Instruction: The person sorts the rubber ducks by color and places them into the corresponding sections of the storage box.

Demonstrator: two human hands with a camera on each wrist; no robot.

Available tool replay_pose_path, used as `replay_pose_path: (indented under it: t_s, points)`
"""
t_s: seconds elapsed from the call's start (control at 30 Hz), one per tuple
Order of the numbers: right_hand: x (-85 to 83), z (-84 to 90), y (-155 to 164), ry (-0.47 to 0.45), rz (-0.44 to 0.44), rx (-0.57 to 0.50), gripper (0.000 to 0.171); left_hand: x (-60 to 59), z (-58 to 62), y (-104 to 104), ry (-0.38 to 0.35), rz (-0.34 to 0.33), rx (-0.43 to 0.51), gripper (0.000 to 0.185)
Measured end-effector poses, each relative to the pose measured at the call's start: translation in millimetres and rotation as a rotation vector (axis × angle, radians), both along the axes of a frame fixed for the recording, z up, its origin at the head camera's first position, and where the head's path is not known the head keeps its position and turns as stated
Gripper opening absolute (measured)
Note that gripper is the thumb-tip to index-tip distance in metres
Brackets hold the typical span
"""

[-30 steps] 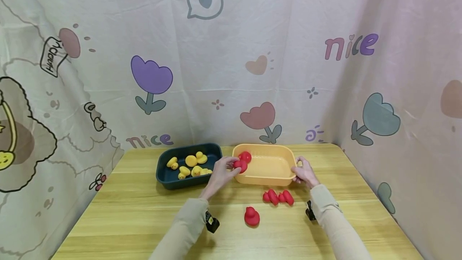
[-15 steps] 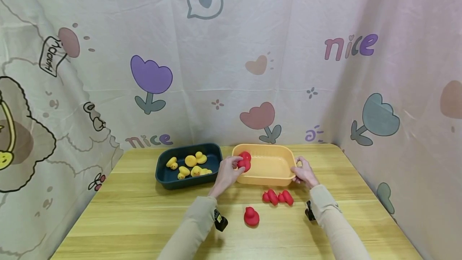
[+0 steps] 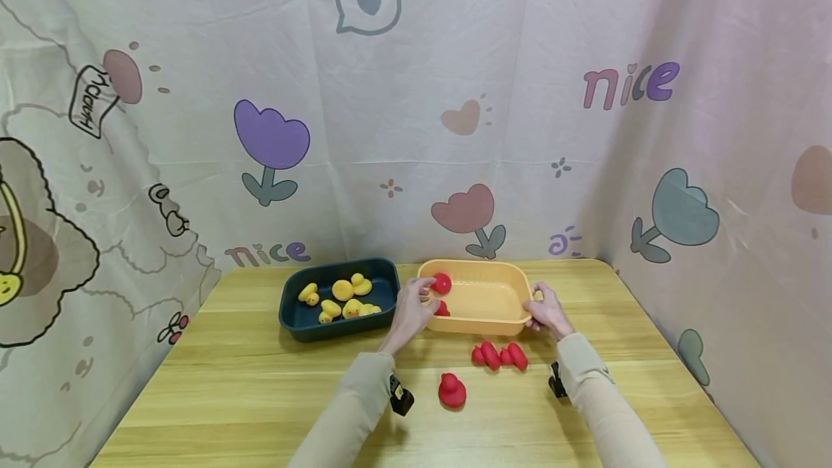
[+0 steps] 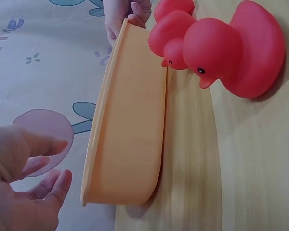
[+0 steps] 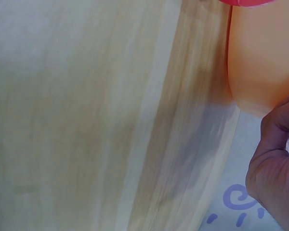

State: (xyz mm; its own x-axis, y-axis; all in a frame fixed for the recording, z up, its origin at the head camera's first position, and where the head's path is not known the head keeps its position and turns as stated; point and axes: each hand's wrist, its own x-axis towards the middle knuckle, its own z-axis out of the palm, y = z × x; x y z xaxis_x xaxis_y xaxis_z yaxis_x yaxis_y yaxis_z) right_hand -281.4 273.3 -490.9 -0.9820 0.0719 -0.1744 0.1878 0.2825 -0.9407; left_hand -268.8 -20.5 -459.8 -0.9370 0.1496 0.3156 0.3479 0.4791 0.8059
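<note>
Two hands flank the orange tray (image 3: 484,323) on the worktop (image 3: 260,388): the left hand (image 3: 411,307), fingers loose and holding nothing, sits at its left end beside two red ducks (image 3: 441,284) inside, while the right hand (image 3: 544,309) grips the right rim. Beside it stands a dark tray (image 3: 292,316) of yellow ducks (image 3: 342,289); three more red ducks (image 3: 499,355) lie on the worktop in front.

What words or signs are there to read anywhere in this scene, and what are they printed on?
"nice" on the backdrop cloth, upper right.
"nice" on the same cloth, low at the left, just above the table.
A tilted black-edged tag at far left carries lettering too small and turned to read.
The trays and ducks show no text.
</note>
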Motion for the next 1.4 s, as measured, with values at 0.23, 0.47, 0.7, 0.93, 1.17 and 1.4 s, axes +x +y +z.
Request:
replay_pose_path:
  t_s: [0.23, 0.47, 0.7, 0.93, 1.17, 1.4]
  points:
    - [-1.1, -0.5, -0.1, 0.003, -0.004, -0.002, 0.028, 5.0, 0.0, -7.1, -0.008, -0.015, 0.034, 0.036]
    - [-0.4, -0.5, 0.4, 0.003, 0.003, -0.01, 0.029, 13.8, -1.5, -16.7, 0.042, -0.085, -0.01, 0.031]
    - [0.6, 0.3, 0.1, 0.0, 0.009, -0.002, 0.031, 21.5, -3.3, -26.6, 0.063, -0.198, -0.049, 0.032]
    - [2.5, 2.0, -0.8, 0.008, 0.006, -0.009, 0.029, 27.8, -5.1, -33.5, 0.079, -0.278, -0.091, 0.029]
    - [2.1, 1.7, -1.0, 0.011, 0.005, -0.016, 0.028, 37.7, -8.8, -40.5, -0.021, -0.376, -0.096, 0.036]
    - [0.7, -0.3, -0.2, 0.018, -0.002, -0.014, 0.028, 45.5, -14.9, -41.4, -0.035, -0.467, -0.166, 0.038]
